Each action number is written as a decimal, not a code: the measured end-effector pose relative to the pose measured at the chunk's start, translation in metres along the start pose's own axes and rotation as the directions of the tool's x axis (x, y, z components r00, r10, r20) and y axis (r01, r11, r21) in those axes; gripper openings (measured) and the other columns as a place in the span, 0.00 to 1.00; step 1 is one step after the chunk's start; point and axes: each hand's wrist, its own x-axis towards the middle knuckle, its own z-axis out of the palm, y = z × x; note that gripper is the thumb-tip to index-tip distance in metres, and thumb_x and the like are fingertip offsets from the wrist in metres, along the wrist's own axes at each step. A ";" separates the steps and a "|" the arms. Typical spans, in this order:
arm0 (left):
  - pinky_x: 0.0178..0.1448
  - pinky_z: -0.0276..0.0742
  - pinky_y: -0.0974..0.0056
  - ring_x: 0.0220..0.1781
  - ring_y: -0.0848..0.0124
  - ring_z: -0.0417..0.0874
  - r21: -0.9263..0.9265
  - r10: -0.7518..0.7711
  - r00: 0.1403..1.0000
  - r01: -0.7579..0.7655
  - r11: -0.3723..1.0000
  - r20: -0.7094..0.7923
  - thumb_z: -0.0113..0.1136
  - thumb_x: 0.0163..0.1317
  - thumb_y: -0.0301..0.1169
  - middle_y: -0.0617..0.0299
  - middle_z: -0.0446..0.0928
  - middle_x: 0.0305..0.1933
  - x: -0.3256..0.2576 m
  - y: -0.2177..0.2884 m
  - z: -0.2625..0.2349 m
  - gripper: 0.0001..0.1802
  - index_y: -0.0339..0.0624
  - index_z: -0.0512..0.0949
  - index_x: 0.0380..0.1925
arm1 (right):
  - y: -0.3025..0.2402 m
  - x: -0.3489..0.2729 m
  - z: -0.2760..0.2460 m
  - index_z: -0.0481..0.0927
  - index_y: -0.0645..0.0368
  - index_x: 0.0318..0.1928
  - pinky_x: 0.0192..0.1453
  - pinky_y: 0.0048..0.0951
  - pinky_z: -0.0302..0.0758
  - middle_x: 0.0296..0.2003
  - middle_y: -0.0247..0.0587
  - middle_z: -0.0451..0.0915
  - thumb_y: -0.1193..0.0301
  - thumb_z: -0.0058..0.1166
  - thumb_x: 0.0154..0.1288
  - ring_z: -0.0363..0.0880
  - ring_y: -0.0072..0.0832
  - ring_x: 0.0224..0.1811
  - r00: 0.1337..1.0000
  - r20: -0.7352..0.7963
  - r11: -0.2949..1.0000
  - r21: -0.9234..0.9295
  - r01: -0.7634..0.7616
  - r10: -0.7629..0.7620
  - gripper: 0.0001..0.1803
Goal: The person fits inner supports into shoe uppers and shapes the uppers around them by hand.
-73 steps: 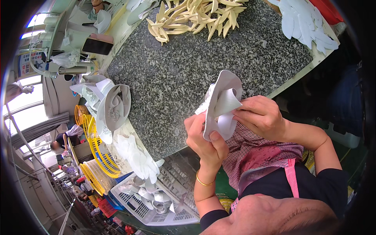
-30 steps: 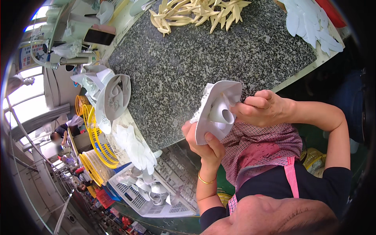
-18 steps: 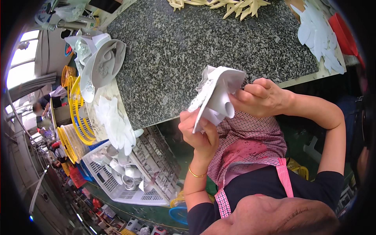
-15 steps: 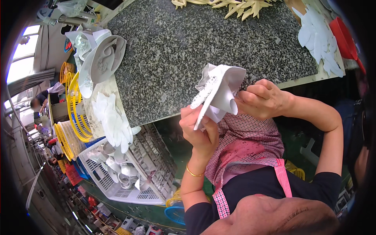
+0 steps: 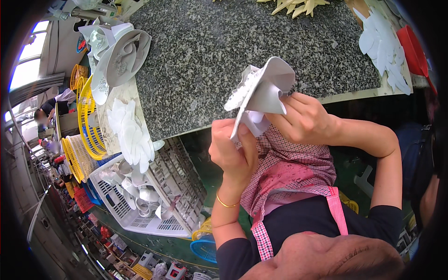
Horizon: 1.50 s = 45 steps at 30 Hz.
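Note:
Between my hands, above the table's near edge, is a white curled sheet piece [image 5: 275, 77] with a rounded stiff edge and a strip of glittering beads along its left side. It looks like a shoe upper, though I cannot be sure. My left hand [image 5: 234, 148] pinches its lower tip between thumb and fingers. My right hand [image 5: 303, 116] is closed with its fingertips at the lower right folds; part of that grip is hidden behind the piece. Similar beaded white pieces [image 5: 123, 58] stand in a cluster at the table's left corner.
The speckled granite tabletop [image 5: 196, 56] spreads ahead. Flat white leaf-shaped pieces lie in piles at left [image 5: 130, 135] and right [image 5: 382, 51]; cream strips [image 5: 301, 7] lie at the far edge. A red container [image 5: 413, 49] stands right. A white crate [image 5: 140, 226] holds white pieces below left, near yellow baskets [image 5: 88, 121].
The white piece has risen slightly and tilted in my hands. My right hand has shifted left and slightly down, its fingers now closer in on the folds. The whole view has shifted a little.

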 end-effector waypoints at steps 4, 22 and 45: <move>0.29 0.76 0.62 0.28 0.60 0.80 0.043 0.179 0.982 -0.177 0.983 -0.064 0.60 0.62 0.17 0.51 0.78 0.31 0.003 -0.012 0.003 0.09 0.35 0.70 0.38 | -0.003 0.004 0.005 0.82 0.65 0.35 0.38 0.26 0.79 0.35 0.44 0.81 0.74 0.56 0.46 0.83 0.30 0.33 0.997 0.015 0.997 -0.007 -0.080 0.080 0.13; 0.26 0.73 0.65 0.22 0.65 0.80 0.127 0.054 0.988 -0.036 0.991 -0.144 0.55 0.71 0.26 0.51 0.78 0.29 -0.013 -0.013 0.005 0.09 0.33 0.66 0.36 | -0.026 -0.004 0.022 0.85 0.59 0.43 0.37 0.26 0.75 0.38 0.37 0.82 0.68 0.64 0.55 0.82 0.28 0.43 0.960 -0.061 0.961 -0.035 -0.274 0.272 0.15; 0.25 0.71 0.65 0.23 0.66 0.81 0.219 -0.022 0.984 0.061 0.974 -0.176 0.51 0.73 0.31 0.53 0.79 0.29 -0.035 -0.019 0.009 0.12 0.34 0.65 0.34 | -0.014 -0.020 0.036 0.88 0.50 0.45 0.38 0.23 0.70 0.39 0.24 0.82 0.67 0.66 0.52 0.81 0.21 0.47 0.968 -0.161 0.980 -0.026 -0.200 0.193 0.17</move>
